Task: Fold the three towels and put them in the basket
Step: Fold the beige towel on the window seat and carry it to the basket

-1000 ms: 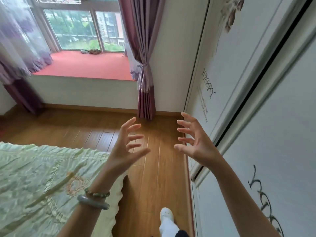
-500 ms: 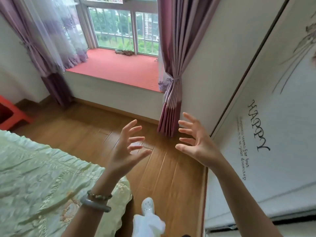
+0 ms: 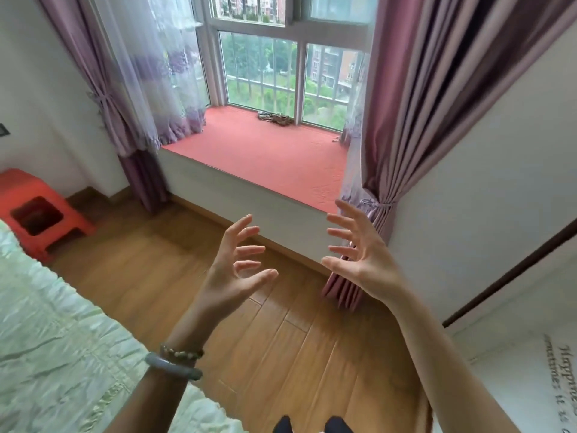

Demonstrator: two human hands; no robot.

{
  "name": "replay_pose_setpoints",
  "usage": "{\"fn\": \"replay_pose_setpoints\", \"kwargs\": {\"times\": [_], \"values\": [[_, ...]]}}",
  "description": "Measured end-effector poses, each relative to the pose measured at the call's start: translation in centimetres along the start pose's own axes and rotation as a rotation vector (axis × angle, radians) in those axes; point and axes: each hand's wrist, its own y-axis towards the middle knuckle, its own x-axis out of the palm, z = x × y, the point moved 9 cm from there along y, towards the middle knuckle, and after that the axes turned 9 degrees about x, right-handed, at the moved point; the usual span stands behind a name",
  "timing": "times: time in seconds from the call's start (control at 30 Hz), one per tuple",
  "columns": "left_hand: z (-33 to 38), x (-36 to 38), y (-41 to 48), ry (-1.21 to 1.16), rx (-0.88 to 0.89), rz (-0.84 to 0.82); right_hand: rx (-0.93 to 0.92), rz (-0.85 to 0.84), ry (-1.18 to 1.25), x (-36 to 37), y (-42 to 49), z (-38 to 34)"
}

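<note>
No towel and no basket shows in the head view. My left hand (image 3: 232, 273) is raised in front of me over the wooden floor, fingers spread and curled, holding nothing; two bracelets sit on its wrist. My right hand (image 3: 362, 257) is held up at the same height to the right, fingers apart and empty, palm facing the left hand. The two hands are a short gap apart.
A bed with a pale green quilt (image 3: 56, 354) fills the lower left. An orange plastic stool (image 3: 37, 210) stands at the far left. A red-cushioned window seat (image 3: 265, 154) lies ahead between purple curtains (image 3: 415, 120). A white wardrobe door (image 3: 530, 354) runs along the right.
The view has swung left and up: the window and window seat now fill the middle, and the orange stool has come fully into view. Both hands keep the same raised, spread pose.
</note>
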Motion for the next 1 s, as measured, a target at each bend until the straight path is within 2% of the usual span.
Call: {"fn": "replay_pose_setpoints", "kwargs": {"times": [0.27, 0.6, 0.83, 1.0], "values": [[-7.4, -2.9, 11.4, 0.036, -0.06, 0.056, -0.005, -0.061, -0.009, 0.3, 14.8, 1.2], [-19.0, -6.1, 28.8, 0.02, -0.155, 0.134, -0.035, -0.151, 0.028, 0.5, 38.4, 2.6], [-25.2, -10.9, 38.0, 0.021, -0.218, 0.221, -0.059, -0.276, 0.046, 3.7, 52.3, 1.5], [-30.6, -14.8, 43.6, 0.021, -0.246, 0.237, -0.043, -0.301, 0.056, 6.5, 60.7, 1.6]]}}
